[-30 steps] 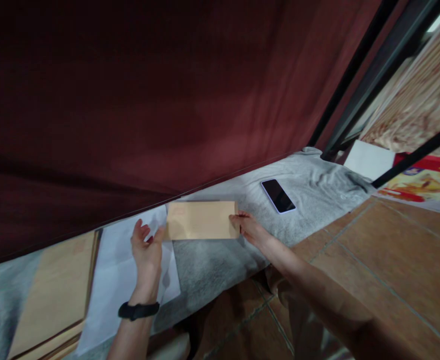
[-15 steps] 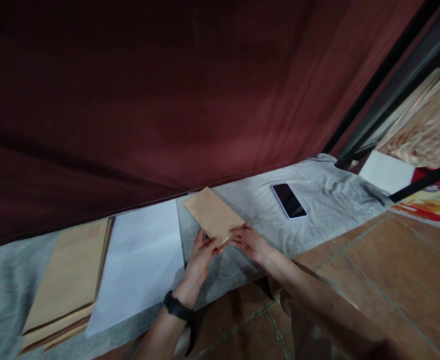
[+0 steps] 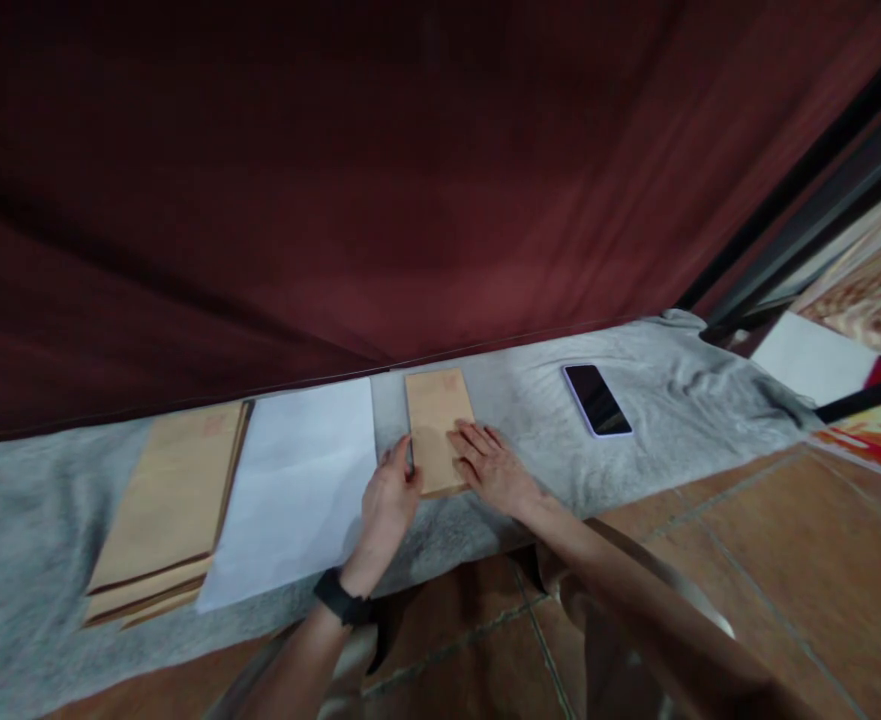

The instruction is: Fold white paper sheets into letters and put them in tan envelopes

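Envelope (image 3: 434,415) swung straight, right hand (image 3: 494,470) spread atop

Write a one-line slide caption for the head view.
Right hand on a brown envelope, left hand at its left edge; white paper and phone lie either side on gray cloth.

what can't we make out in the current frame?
All in the head view:
Small tan paper envelope: lower right side partly covered by the right-hand grip; its red print is too blurred to read.
Stack of larger tan paper envelopes: count unclear; the top one covers most of the rest.
Rectangular lilac-cased phone: back hidden, lying screen up.
Red-and-yellow printed panel: cut off by the right edge.
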`<state>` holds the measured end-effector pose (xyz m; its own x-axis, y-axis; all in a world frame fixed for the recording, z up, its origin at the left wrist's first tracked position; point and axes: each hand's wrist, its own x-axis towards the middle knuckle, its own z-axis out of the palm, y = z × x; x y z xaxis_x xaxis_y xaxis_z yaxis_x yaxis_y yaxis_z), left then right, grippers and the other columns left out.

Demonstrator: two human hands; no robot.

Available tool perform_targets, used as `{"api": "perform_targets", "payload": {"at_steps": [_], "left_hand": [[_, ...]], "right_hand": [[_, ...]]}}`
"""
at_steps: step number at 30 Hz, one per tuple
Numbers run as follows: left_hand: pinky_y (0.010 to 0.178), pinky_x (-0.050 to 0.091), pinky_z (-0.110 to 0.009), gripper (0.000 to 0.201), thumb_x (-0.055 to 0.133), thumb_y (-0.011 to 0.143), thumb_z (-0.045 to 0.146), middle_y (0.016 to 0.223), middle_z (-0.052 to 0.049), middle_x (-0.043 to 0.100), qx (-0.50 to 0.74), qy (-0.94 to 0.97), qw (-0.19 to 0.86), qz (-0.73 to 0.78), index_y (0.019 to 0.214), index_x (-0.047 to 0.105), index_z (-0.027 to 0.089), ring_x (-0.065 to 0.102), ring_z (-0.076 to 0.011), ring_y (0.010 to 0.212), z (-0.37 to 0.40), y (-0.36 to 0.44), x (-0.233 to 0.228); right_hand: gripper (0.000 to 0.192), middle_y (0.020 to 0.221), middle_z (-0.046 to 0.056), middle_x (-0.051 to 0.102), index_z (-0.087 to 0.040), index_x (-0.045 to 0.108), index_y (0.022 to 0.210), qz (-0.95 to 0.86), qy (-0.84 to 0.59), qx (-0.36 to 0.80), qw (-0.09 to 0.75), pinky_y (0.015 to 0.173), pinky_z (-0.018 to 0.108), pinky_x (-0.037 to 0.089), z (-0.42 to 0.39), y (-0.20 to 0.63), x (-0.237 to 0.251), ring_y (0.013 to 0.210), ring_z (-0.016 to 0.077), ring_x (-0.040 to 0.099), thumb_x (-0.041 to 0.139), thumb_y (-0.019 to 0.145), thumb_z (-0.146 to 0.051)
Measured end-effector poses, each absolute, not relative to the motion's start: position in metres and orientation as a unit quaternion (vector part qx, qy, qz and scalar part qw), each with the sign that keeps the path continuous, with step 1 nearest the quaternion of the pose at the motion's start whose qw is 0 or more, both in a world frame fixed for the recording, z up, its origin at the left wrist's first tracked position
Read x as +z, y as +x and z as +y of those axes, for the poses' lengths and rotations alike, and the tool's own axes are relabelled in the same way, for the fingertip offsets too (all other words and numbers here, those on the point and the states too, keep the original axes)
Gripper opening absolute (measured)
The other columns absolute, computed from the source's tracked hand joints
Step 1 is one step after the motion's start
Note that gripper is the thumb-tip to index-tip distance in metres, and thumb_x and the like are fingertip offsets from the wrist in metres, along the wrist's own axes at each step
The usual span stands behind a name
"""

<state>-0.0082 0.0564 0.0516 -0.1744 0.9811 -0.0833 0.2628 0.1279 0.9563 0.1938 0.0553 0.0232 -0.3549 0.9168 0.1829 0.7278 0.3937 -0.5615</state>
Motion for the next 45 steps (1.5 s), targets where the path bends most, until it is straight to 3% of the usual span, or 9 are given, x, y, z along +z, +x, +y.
{"api": "perform_targets", "payload": {"at_steps": [1, 3, 6, 12, 21, 27, 33, 40, 45], "left_hand": [[0.093, 0.053, -0.040, 0.052, 0.068, 0.073, 0.011, 0.102, -0.011, 0.070, 0.417, 0.568, 0.336, 0.625, 0.125, 0.066, 0.015, 0.066, -0.0290, 0.101, 0.057, -0.006, 0.052], [0.112, 0.040, -0.046, 0.050, 0.055, 0.088, 0.018, 0.137, -0.017, 0.058, 0.336, 0.707, 0.208, 0.587, 0.138, 0.056, 0.014, 0.051, -0.0321, 0.131, 0.058, 0.003, 0.051], [0.122, 0.023, -0.053, 0.053, 0.041, 0.099, 0.030, 0.161, -0.012, 0.034, 0.246, 0.804, 0.112, 0.530, 0.151, 0.041, 0.019, 0.026, -0.0306, 0.150, 0.060, 0.020, 0.042], [0.124, 0.016, -0.050, 0.061, 0.032, 0.102, 0.047, 0.162, -0.009, 0.032, 0.155, 0.853, 0.057, 0.495, 0.156, 0.028, 0.020, 0.021, -0.0237, 0.152, 0.069, 0.034, 0.020], [0.124, 0.017, -0.047, 0.074, 0.034, 0.099, 0.057, 0.162, -0.015, 0.030, 0.125, 0.867, 0.032, 0.481, 0.157, 0.025, 0.011, 0.020, -0.0254, 0.153, 0.050, 0.026, 0.019], [0.124, 0.012, -0.049, 0.084, 0.033, 0.094, 0.067, 0.162, -0.018, 0.030, 0.112, 0.877, 0.044, 0.464, 0.156, 0.027, 0.011, 0.021, -0.0293, 0.152, 0.022, 0.023, 0.017], [0.124, 0.012, -0.047, 0.085, 0.033, 0.094, 0.068, 0.159, -0.021, 0.033, 0.110, 0.887, 0.062, 0.444, 0.153, 0.032, 0.006, 0.023, -0.0303, 0.151, -0.002, 0.026, 0.020], [0.120, 0.022, -0.052, 0.082, 0.046, 0.091, 0.067, 0.147, -0.024, 0.051, 0.118, 0.880, 0.103, 0.449, 0.145, 0.043, 0.005, 0.035, -0.0337, 0.146, -0.015, 0.029, 0.018], [0.122, 0.015, -0.056, 0.088, 0.044, 0.088, 0.072, 0.151, -0.024, 0.045, 0.125, 0.885, 0.097, 0.438, 0.145, 0.043, 0.006, 0.031, -0.0360, 0.147, -0.015, 0.025, 0.021]], "right_hand": [[0.050, 0.160, 0.010, 0.035, -0.020, 0.043, 0.150, -0.812, -0.518, 0.170, 0.209, 0.122, 0.050, 0.021, 0.053, 0.191, 0.021, 0.148, 0.0253, 0.030, 0.040, 0.102, -0.032], [0.052, 0.162, 0.010, 0.031, -0.020, 0.038, 0.153, -0.824, -0.522, 0.138, 0.174, 0.123, 0.050, 0.020, 0.049, 0.188, 0.017, 0.149, 0.0258, 0.028, 0.038, 0.103, -0.035], [0.053, 0.161, 0.012, 0.031, -0.017, 0.037, 0.154, -0.831, -0.521, 0.113, 0.160, 0.123, 0.050, 0.020, 0.048, 0.187, 0.010, 0.150, 0.0263, 0.027, 0.038, 0.103, -0.032], [0.054, 0.159, 0.014, 0.036, -0.012, 0.037, 0.153, -0.840, -0.513, 0.099, 0.149, 0.124, 0.049, 0.017, 0.047, 0.189, 0.002, 0.150, 0.0244, 0.026, 0.038, 0.101, -0.027], [0.058, 0.163, 0.009, 0.028, -0.019, 0.029, 0.157, -0.853, -0.496, 0.111, 0.118, 0.124, 0.049, 0.017, 0.045, 0.208, 0.001, 0.151, 0.0239, 0.022, 0.035, 0.101, -0.032], [0.056, 0.163, 0.010, 0.028, -0.019, 0.028, 0.158, -0.852, -0.495, 0.132, 0.113, 0.123, 0.049, 0.020, 0.045, 0.222, 0.007, 0.151, 0.0236, 0.024, 0.029, 0.103, -0.034], [0.051, 0.156, 0.010, 0.042, -0.020, 0.042, 0.152, -0.841, -0.484, 0.183, 0.157, 0.122, 0.049, 0.023, 0.053, 0.216, 0.025, 0.147, 0.0236, 0.035, 0.030, 0.104, -0.036], [0.050, 0.159, 0.001, 0.038, -0.027, 0.043, 0.150, -0.878, -0.384, 0.250, 0.143, 0.126, 0.045, 0.014, 0.062, 0.170, 0.031, 0.149, 0.0175, 0.028, 0.027, 0.106, -0.043], [0.050, 0.162, -0.001, 0.032, -0.030, 0.040, 0.152, -0.883, -0.392, 0.223, 0.133, 0.125, 0.043, 0.012, 0.082, 0.167, 0.025, 0.150, 0.0184, 0.025, 0.026, 0.106, -0.046]]}}
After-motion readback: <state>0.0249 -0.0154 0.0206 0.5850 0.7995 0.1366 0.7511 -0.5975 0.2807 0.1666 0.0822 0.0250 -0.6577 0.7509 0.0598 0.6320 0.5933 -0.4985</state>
